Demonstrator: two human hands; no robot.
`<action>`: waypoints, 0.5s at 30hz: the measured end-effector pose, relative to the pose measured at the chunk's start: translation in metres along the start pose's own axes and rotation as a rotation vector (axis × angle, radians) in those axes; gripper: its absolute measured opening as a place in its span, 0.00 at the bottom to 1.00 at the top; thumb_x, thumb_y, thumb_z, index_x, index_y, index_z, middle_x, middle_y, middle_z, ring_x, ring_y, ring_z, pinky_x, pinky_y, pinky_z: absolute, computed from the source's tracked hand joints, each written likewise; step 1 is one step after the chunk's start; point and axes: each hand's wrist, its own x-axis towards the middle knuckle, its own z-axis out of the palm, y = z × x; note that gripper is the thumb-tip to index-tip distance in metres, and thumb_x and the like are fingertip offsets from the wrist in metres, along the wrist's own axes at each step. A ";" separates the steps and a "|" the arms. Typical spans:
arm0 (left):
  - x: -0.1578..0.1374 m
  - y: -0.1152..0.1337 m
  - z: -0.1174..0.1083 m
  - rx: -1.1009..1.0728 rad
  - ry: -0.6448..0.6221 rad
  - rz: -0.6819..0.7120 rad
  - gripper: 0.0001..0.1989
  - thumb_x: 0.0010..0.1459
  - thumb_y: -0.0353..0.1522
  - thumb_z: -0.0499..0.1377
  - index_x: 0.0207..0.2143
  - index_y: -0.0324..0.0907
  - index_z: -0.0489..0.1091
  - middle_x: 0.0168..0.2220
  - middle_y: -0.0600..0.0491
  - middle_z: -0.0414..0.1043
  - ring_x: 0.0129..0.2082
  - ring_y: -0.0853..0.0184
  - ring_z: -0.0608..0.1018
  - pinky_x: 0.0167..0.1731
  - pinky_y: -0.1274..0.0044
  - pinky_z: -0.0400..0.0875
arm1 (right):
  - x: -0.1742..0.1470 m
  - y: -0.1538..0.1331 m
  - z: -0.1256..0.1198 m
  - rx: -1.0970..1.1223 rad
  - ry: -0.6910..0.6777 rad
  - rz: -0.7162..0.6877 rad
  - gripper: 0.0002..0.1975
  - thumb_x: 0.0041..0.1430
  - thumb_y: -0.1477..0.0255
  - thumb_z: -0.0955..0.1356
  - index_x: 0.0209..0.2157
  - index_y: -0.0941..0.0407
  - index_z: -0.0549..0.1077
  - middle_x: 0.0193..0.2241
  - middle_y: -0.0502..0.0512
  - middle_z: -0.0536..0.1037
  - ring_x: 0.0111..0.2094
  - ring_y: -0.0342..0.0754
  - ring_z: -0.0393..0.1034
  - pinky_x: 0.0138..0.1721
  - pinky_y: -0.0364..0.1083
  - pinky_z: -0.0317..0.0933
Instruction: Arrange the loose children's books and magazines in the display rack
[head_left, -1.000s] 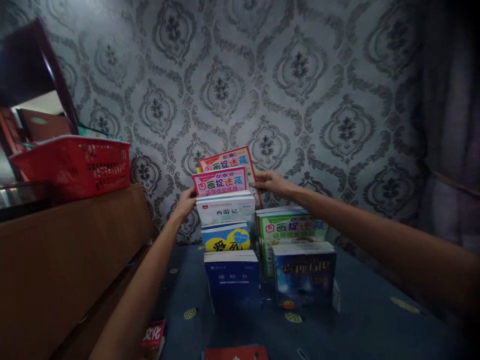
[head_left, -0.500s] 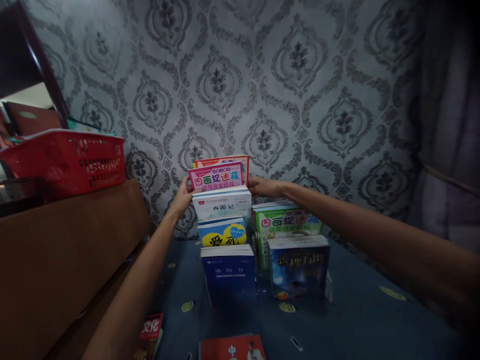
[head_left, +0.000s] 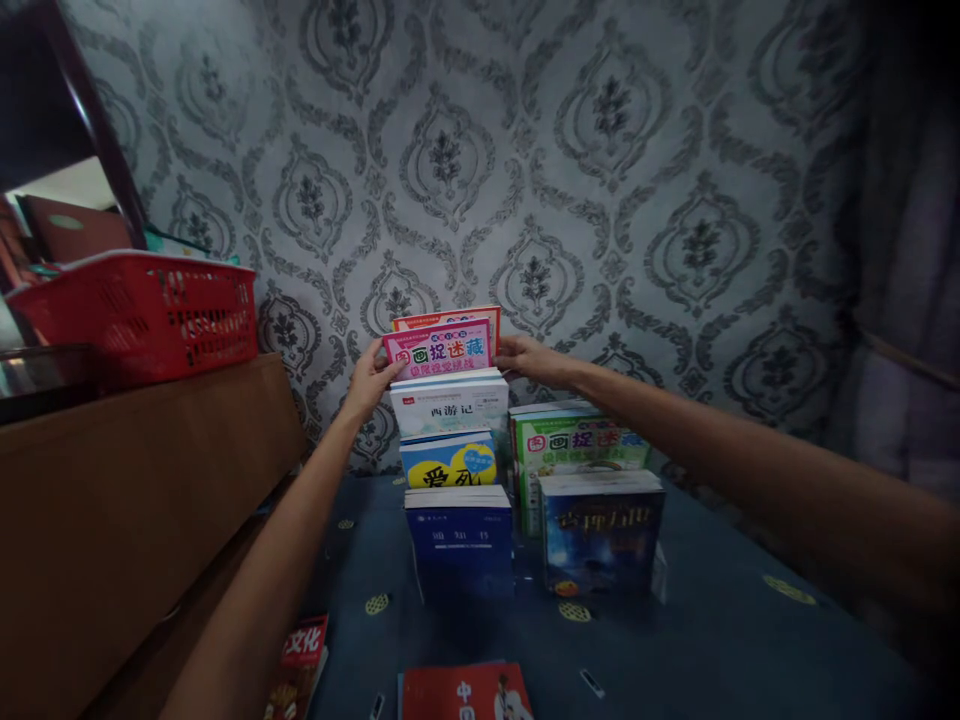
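Note:
A pink picture book (head_left: 442, 352) with large Chinese title characters stands upright at the back of the left row. Behind it rises an orange-red book (head_left: 480, 318). My left hand (head_left: 373, 376) is closed on the pink book's left edge, thumb across its front. At the right edges of these two books, my right hand (head_left: 534, 360) grips the orange-red one; its fingertips are partly hidden. Just in front stand a white book (head_left: 450, 408), a blue-and-yellow book (head_left: 442, 465) and several dark blue books (head_left: 463, 550).
A second row, right, holds a green picture book (head_left: 585, 445) and dark blue books (head_left: 604, 535). Red-covered books (head_left: 469, 692) (head_left: 300, 665) lie near the front. A red basket (head_left: 150, 310) sits on a wooden cabinet (head_left: 150, 480) at left. Patterned wallpaper (head_left: 540, 180) covers the wall behind.
My left thumb now lies over the front of the pink book, and the hand sits slightly higher. The pink book has settled a little straighter against the one behind. The view shifted slightly.

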 end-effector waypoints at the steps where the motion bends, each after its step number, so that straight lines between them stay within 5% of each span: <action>1: 0.000 -0.001 0.000 0.015 -0.008 0.009 0.36 0.46 0.43 0.72 0.56 0.40 0.66 0.38 0.48 0.82 0.35 0.59 0.84 0.30 0.75 0.78 | 0.001 -0.002 0.001 -0.008 0.022 -0.024 0.14 0.58 0.77 0.70 0.46 0.54 0.76 0.33 0.51 0.83 0.32 0.45 0.75 0.33 0.43 0.72; 6: 0.001 -0.003 0.001 0.098 0.002 0.064 0.40 0.50 0.44 0.70 0.62 0.41 0.63 0.44 0.47 0.81 0.39 0.59 0.83 0.36 0.73 0.79 | 0.006 -0.010 0.009 -0.027 0.129 -0.089 0.17 0.64 0.71 0.67 0.54 0.50 0.71 0.38 0.52 0.83 0.33 0.45 0.74 0.36 0.45 0.73; 11: 0.003 -0.003 0.002 0.029 -0.027 0.077 0.44 0.52 0.46 0.69 0.66 0.42 0.58 0.48 0.46 0.80 0.46 0.56 0.82 0.45 0.67 0.79 | 0.007 -0.012 0.007 0.019 -0.016 -0.011 0.20 0.65 0.63 0.68 0.57 0.48 0.69 0.42 0.52 0.83 0.37 0.45 0.76 0.41 0.46 0.73; 15: -0.001 -0.011 0.005 -0.040 -0.077 -0.002 0.41 0.49 0.47 0.70 0.62 0.41 0.63 0.47 0.46 0.81 0.48 0.55 0.81 0.50 0.65 0.77 | 0.004 -0.009 0.008 0.048 -0.035 0.001 0.19 0.66 0.63 0.67 0.58 0.48 0.69 0.42 0.51 0.83 0.37 0.44 0.76 0.38 0.43 0.72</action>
